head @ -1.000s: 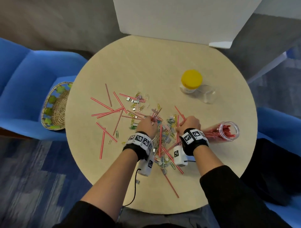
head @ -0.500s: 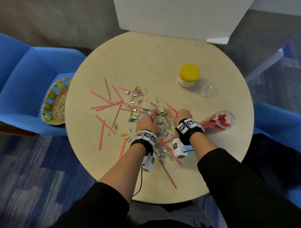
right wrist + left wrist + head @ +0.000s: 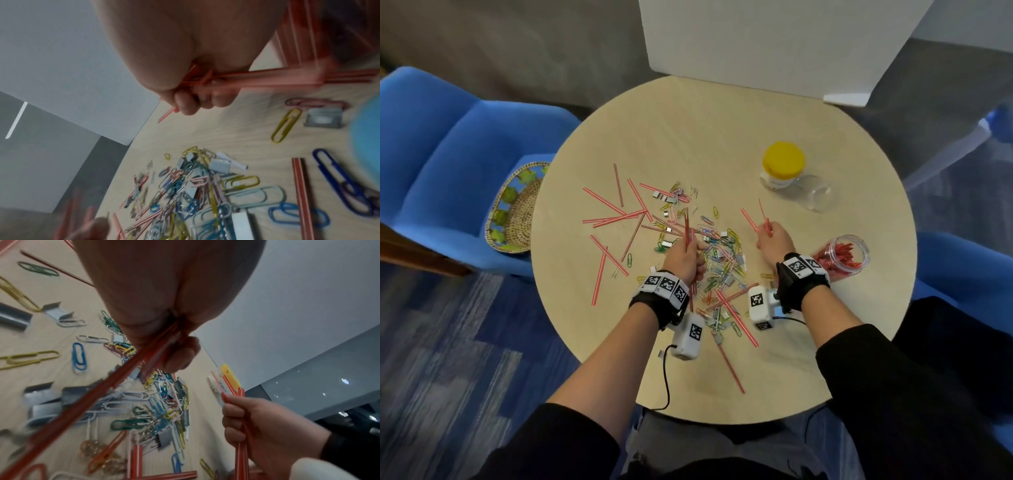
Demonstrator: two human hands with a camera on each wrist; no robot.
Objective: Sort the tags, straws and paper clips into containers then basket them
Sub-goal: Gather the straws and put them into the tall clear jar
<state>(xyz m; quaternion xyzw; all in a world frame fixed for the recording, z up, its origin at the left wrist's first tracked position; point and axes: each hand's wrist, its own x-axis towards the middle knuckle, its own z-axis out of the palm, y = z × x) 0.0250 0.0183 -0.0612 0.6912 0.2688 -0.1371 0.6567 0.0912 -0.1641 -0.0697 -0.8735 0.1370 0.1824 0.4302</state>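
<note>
Red-and-white striped straws (image 3: pixel 616 218) lie scattered over the left half of the round table (image 3: pixel 722 144). A heap of coloured paper clips (image 3: pixel 719 253) mixed with small grey metal tags (image 3: pixel 667 197) covers the middle. My left hand (image 3: pixel 685 255) grips a few straws (image 3: pixel 131 369) in its fist above the heap. My right hand (image 3: pixel 774 240) grips another bunch of straws (image 3: pixel 257 78), right of the heap. A clear jar (image 3: pixel 840 257) on its side at the right holds red straws.
A yellow-lidded jar (image 3: pixel 782 166) and a clear empty container (image 3: pixel 816 195) stand at the back right. A woven basket (image 3: pixel 515 209) lies on the blue chair (image 3: pixel 448 164) to the left. A white board (image 3: pixel 774 44) stands behind the table.
Both hands have lifted off the heap with straws in them. The right hand has moved right and away from the left hand.
</note>
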